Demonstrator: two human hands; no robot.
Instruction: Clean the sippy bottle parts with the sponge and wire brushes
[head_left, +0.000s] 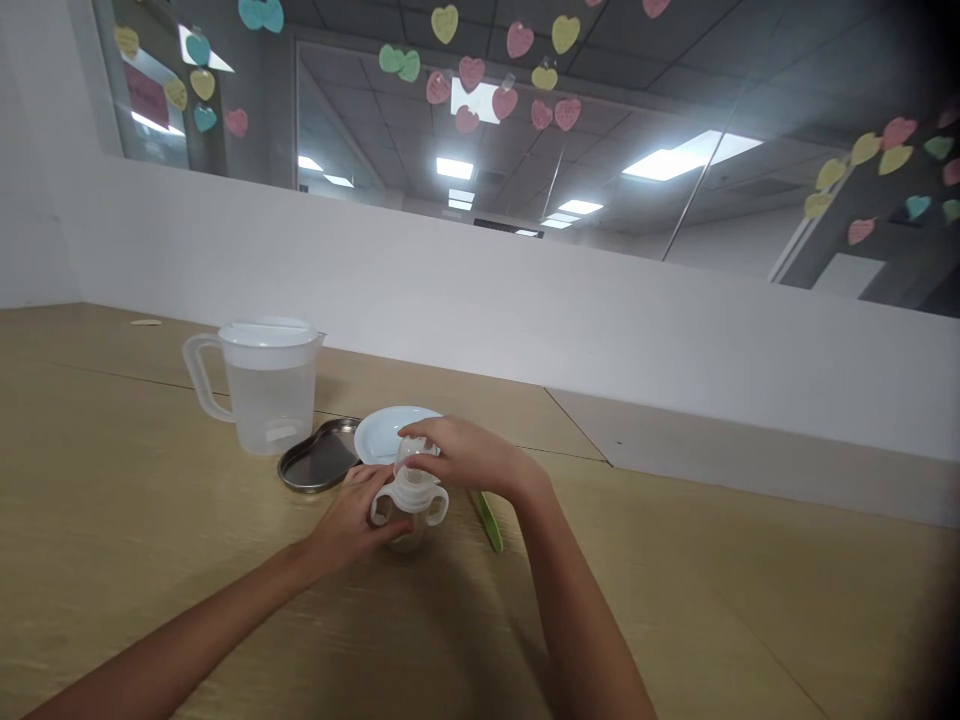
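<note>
A small baby bottle (410,505) with two white side handles stands on the wooden table (150,520). My left hand (349,520) wraps round the bottle's body from the left. My right hand (465,455) comes over the top, its fingers pinched on the clear cap (406,455) at the bottle's top.
A clear plastic jug (262,390) with a white lid and some water stands at the back left. A metal tray (319,460) and a white plate (386,430) lie just behind the bottle. A green utensil (489,520) lies to the right of my hands. A white partition (525,300) runs along the table's far edge.
</note>
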